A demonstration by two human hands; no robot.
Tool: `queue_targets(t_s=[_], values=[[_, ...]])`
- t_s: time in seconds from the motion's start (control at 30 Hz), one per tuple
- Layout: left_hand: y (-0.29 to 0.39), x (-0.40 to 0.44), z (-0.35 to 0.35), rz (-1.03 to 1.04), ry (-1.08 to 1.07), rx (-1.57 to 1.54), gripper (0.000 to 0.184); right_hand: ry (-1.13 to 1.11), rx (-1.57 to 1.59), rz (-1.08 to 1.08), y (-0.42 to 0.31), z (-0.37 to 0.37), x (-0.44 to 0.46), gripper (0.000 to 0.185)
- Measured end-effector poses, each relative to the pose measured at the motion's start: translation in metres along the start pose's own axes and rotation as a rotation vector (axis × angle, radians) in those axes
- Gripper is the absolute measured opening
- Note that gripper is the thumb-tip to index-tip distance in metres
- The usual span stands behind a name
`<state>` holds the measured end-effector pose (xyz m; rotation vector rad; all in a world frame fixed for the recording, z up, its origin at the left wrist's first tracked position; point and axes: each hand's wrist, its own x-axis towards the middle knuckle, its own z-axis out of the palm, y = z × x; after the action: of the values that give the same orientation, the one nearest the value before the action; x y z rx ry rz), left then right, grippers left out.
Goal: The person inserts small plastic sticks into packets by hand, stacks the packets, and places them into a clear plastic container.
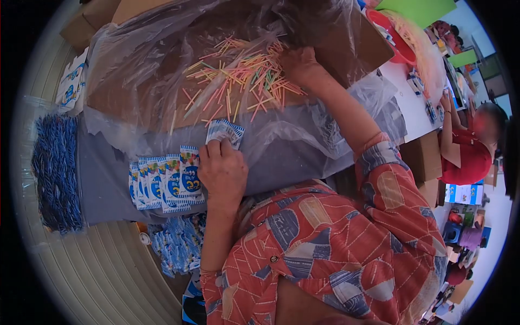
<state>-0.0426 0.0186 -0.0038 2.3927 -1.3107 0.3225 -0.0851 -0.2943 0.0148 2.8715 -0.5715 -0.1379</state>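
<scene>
My left hand is closed on the lower edge of a small blue-and-white packet, its fingers pinched together. Just left of that hand, several similar printed packets lie overlapping in a row on the grey surface. My right hand reaches into the far right side of a loose pile of thin pink, yellow and green sticks. Its fingertips are dark and partly hidden there, so I cannot tell whether they grip any sticks. Beneath the pile is a cardboard box lined with clear plastic.
A bundle of blue wrappers stands at the far left. More blue packets hang below the table edge. A red basin sits at the upper right. Another person in red works at the right.
</scene>
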Motion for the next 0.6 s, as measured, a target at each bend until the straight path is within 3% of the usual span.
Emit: queue_targets(t_s=[0.03, 0.1, 0.23, 0.43, 0.5, 0.53, 0.6], values=[[-0.001, 0.000, -0.001, 0.028, 0.112, -0.006, 0.021, 0.006, -0.009, 0.000, -0.001, 0.003, -0.001, 0.037], [-0.002, -0.001, -0.001, 0.044, 0.235, -0.011, 0.020, 0.070, 0.079, 0.264, -0.010, 0.004, -0.006, 0.041], [-0.001, -0.006, 0.005, 0.026, 0.142, 0.031, 0.019, 0.090, 0.309, 0.286, -0.010, -0.025, -0.026, 0.046], [-0.008, -0.002, 0.004, 0.003, 0.190, -0.054, 0.013, 0.434, 0.535, 0.186, -0.010, -0.003, -0.015, 0.030], [-0.010, 0.000, 0.003, 0.018, 0.242, -0.099, 0.012, 0.562, 1.123, 0.059, -0.009, 0.010, -0.007, 0.026], [-0.009, 0.000, 0.001, 0.030, 0.223, -0.088, 0.013, 0.563, 1.129, 0.062, -0.010, 0.015, -0.005, 0.026], [-0.007, -0.001, 0.001, 0.070, 0.204, -0.085, 0.014, 0.233, 1.564, 0.076, -0.011, 0.021, -0.004, 0.025]])
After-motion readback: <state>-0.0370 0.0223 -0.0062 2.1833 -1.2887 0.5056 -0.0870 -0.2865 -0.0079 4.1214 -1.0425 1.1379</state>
